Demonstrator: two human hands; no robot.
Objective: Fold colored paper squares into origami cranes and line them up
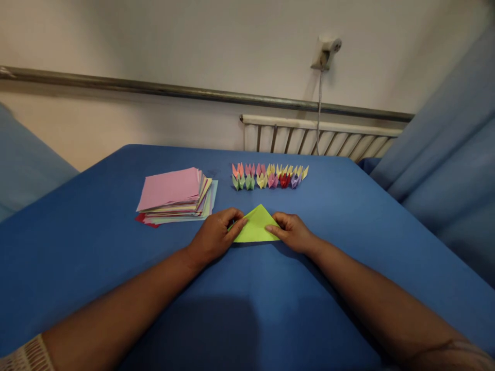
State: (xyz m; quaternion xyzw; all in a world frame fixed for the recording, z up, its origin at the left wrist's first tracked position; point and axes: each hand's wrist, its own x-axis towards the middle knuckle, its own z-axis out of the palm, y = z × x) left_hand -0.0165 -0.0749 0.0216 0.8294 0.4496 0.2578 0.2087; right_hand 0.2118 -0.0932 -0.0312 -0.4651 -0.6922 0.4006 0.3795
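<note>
In the head view, the only one I have, the green paper (pixel 256 226) sits at the middle, a folded triangle with its point away from me and its long edge nearest. The left hand (pixel 215 231) pinches its left corner and the right hand (pixel 294 232) pinches the right, each with the thumb over the near face and the other fingers curled at the far side. Both sets of fingers are narrow, closed on the paper. Whether it rests on the tabletop (pixel 251 273) or hangs just above, I can't tell.

For a clean crease, I'd want the layers matched at the far point, the sheet flat against the tabletop, and one hand pinning it while the other thumb presses outward along the edge. A light pinch should do, as thin paper probably wrinkles if pulled from both ends.

Just beyond the left hand lies a stack of paper (pixel 170 189), its edges uneven; a sleeve could catch them. Past the paper's point stand two rows of folded paper birds (pixel 273 180), which I'd judge easy to topple if the hands strayed forward. The near side is open. A radiator (pixel 294 122) and a pipe (pixel 193 93) run behind, well out of the way.
</note>
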